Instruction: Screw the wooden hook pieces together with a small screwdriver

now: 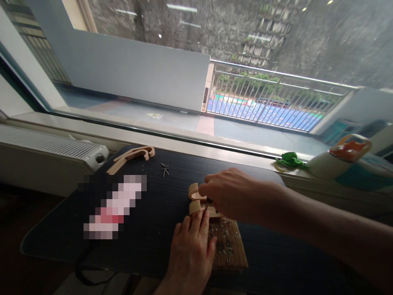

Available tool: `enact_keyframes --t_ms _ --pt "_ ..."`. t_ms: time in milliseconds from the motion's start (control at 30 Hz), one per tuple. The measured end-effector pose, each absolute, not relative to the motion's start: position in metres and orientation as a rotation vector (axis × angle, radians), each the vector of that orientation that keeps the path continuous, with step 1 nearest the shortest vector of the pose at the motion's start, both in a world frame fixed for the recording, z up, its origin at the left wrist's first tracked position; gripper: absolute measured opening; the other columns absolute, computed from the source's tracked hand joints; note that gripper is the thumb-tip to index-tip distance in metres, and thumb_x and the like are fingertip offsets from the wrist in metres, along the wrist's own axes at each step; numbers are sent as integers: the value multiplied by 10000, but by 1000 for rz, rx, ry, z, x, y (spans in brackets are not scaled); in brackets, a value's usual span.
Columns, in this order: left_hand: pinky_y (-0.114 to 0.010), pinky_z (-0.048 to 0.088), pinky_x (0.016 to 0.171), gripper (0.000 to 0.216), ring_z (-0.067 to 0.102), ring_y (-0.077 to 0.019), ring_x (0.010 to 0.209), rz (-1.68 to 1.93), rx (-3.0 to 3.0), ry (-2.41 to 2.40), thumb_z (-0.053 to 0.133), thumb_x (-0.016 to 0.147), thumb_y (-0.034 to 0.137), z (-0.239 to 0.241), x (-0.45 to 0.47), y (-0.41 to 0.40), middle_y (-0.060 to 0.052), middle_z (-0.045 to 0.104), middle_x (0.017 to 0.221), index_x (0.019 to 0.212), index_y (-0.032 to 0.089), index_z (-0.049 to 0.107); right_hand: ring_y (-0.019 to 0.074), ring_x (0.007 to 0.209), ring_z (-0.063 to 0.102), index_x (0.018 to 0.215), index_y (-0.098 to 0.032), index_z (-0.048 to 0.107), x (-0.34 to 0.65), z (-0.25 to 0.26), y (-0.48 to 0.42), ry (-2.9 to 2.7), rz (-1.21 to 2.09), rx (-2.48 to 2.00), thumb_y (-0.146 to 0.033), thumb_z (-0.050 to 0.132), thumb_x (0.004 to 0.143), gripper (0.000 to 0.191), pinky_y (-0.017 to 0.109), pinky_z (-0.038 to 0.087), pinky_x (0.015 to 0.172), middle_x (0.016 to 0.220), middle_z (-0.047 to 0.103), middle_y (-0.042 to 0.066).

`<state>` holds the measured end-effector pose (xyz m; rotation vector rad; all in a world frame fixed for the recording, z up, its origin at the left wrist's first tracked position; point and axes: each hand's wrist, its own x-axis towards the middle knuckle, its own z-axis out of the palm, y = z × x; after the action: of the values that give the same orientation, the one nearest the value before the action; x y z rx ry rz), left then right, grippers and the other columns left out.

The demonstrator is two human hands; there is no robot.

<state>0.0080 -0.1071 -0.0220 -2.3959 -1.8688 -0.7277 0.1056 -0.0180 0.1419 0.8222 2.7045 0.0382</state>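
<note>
My right hand (225, 191) is closed around the dark handle of a thin pointed metal tool (206, 206), its exact kind unclear. The tool's tip slants down at the near one of two pale curved wooden hooks (194, 207), just beside my left fingertips. Reaching in from below, my left hand (193, 246) holds that hook down with its fingers, thumb apart on the block. Both hooks lie side by side over the far end of a brown wooden block (238, 246). Small metal bits (225, 241) are scattered on the block. My right hand partly hides the far hook.
More wooden hooks (135, 155) and a small pile of nail-like metal pieces (165, 169) lie on the dark table (147, 250). A blurred-out object (115, 209) is at left. Radiator (55, 151), green cloth (290, 159) and white jug (325, 164) stand by the window.
</note>
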Motion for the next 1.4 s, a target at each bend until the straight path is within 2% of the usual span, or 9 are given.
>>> enact_keyframes --t_ms 133,433,633,767,933,1133,1267,1400 --pt "-375 430 773 412 508 -229 944 -729 -2397 -1865 491 812 233 -22 8 -107 -63 564 1193 1221 179 506 113 517 472 799 -187 638 111 144 -18 2744 45 785 -103 543 738 141 259 245 450 723 611 16" --pt "-379 420 779 458 503 -234 950 -726 -2407 -1874 478 814 239 -22 8 -107 -55 559 1213 1268 175 462 127 635 557 731 -182 594 115 135 -11 2704 -67 802 -118 522 759 100 239 276 511 714 643 14" --pt "-377 415 765 458 503 -233 945 -724 -2411 -1868 476 813 240 -22 8 -107 -53 552 1226 1266 177 464 128 645 562 744 -189 600 118 139 -13 2722 -123 892 -200 425 839 199 242 269 529 700 644 18" --pt "-376 413 767 458 505 -235 937 -724 -2398 -1858 480 810 241 -23 8 -109 -57 566 1201 1263 175 469 138 670 567 832 -204 588 117 145 -14 2689 -147 888 -141 508 742 136 233 267 517 761 650 10" --pt "-380 415 772 457 506 -231 935 -757 -2386 -1852 490 803 244 -24 8 -108 -50 570 1204 1254 167 481 107 556 491 747 -194 567 114 150 -12 2710 -91 803 -136 512 743 80 224 236 477 650 604 -3" --pt "-379 410 778 449 504 -229 948 -753 -2415 -1877 472 816 238 -22 8 -108 -47 561 1216 1260 175 471 89 505 397 698 -194 569 117 146 -9 2720 -133 940 -207 512 733 69 217 216 466 614 564 -15" --pt "-378 409 782 450 502 -229 947 -762 -2404 -1884 480 808 230 -22 8 -108 -43 574 1192 1256 178 476 82 452 313 638 -181 576 119 142 -7 2727 -167 1019 -379 467 789 272 224 212 456 530 513 -18" --pt "-374 417 766 458 505 -223 931 -769 -2411 -1898 482 807 235 -21 8 -109 -39 577 1179 1263 195 469 69 444 280 618 -174 565 120 137 -6 2769 -273 1018 -384 439 813 313 219 201 453 505 482 -35"
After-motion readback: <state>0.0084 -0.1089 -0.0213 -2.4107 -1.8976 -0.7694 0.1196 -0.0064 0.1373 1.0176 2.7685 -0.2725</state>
